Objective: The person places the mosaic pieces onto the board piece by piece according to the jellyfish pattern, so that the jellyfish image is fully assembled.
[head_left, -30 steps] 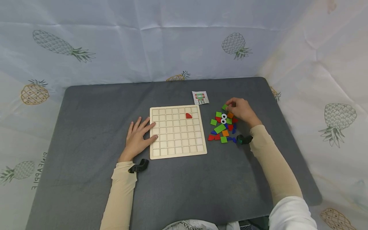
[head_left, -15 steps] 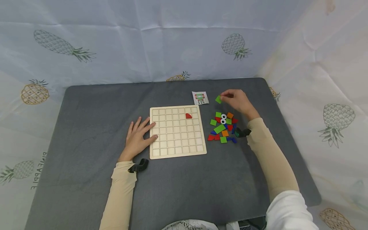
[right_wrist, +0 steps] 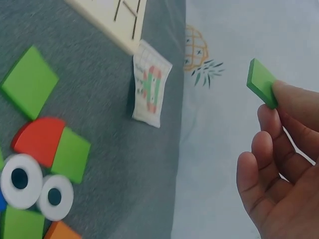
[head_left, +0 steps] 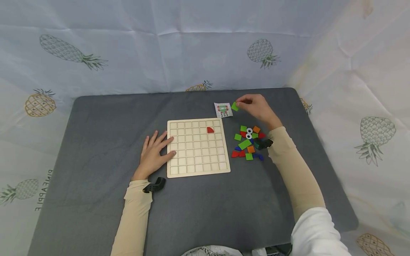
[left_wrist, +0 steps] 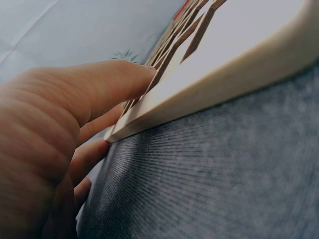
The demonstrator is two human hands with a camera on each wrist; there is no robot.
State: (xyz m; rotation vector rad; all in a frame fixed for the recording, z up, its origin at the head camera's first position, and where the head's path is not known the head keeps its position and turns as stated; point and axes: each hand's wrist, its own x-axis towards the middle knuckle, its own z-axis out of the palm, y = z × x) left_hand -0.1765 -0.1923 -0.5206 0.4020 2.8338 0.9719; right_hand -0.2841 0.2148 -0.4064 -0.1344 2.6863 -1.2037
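Observation:
My right hand [head_left: 257,107] pinches a green square tile [right_wrist: 261,82] between thumb and fingertips, raised above the table beside a small printed pattern card [head_left: 223,110]. The left hand [head_left: 152,155] rests with spread fingers on the left edge of a pale wooden grid board [head_left: 198,174]; in the left wrist view its thumb [left_wrist: 114,84] lies over the board's rim [left_wrist: 199,94]. A red quarter-round tile [head_left: 210,130] sits in one of the board's upper right cells.
Right of the board lies a loose pile of tiles: several green ones [head_left: 245,144], red [head_left: 235,154], orange [head_left: 251,149] and blue ones, plus two white rings [head_left: 249,136]. Patterned curtains [head_left: 160,53] hang behind the grey table [head_left: 192,213].
My right hand has lifted the green tile away from the pile and carried it up and left, close to the card. The left hand and the board stay where they were.

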